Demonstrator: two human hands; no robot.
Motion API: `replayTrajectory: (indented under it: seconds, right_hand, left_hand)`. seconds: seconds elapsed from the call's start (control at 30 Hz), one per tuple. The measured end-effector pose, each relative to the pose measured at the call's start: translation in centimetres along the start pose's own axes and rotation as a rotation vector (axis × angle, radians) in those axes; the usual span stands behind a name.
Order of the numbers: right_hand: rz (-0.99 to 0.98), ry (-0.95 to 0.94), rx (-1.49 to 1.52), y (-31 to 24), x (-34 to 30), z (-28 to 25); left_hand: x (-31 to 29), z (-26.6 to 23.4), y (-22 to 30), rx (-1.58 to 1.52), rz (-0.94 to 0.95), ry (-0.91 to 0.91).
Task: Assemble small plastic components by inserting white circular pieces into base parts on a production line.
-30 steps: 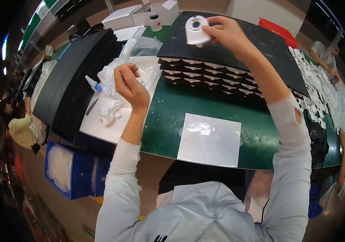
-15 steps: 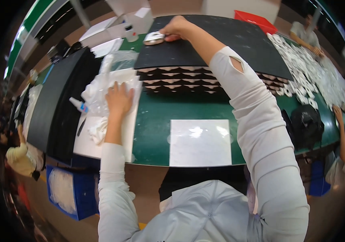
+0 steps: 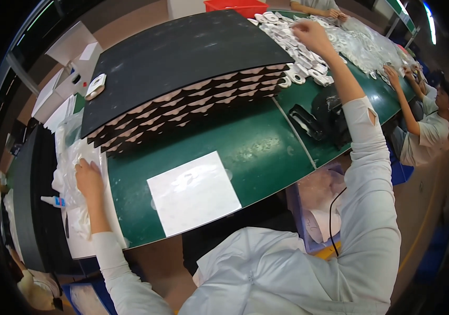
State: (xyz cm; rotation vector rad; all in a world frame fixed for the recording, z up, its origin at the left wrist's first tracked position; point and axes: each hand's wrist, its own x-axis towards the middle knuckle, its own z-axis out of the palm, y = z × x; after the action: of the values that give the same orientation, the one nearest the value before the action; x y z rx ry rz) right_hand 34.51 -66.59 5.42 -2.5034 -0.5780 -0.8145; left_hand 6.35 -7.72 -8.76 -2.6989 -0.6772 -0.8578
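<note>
My right hand point(image 3: 311, 35) reaches out at the far right, over a pile of white ring-ended pieces point(image 3: 304, 64). Its fingers are loosely bent, and I see nothing held in them. At the left, my left hand point(image 3: 89, 178) rests with fingers apart on crumpled clear plastic bags point(image 3: 73, 181). One white oval piece with a hole point(image 3: 96, 85) lies on the left corner of a large black sheet point(image 3: 182, 58). That sheet tops a stack of black layers with pale, scalloped pieces point(image 3: 203, 100) showing along the front edge.
A white sheet point(image 3: 194, 193) lies on the green table point(image 3: 258, 142). At left are a small glue bottle point(image 3: 54, 201) and a tall black stack point(image 3: 33, 194). A black bag point(image 3: 329, 113) sits at right, a red bin point(image 3: 235, 6) behind. Co-workers' hands point(image 3: 392, 76) are at the right.
My right hand has let go of the white oval piece on the black sheet and swung right to the pile. The view has turned right. My left hand stays on the plastic bags.
</note>
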Motion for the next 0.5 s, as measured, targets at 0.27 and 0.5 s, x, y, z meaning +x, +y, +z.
replayTrajectory:
  seconds: [0.27,0.5]
  right_hand:
    - [0.558,-0.534,-0.737,22.7,-8.9,-4.2]
    - [0.679,-0.652,-0.116,22.0,-8.6,-3.6]
  left_hand:
    - [-0.1,-0.5,-0.1,0.054,-0.026,-0.103]
    - [1.6,-2.1,-0.5,-0.116,-0.038,-0.199]
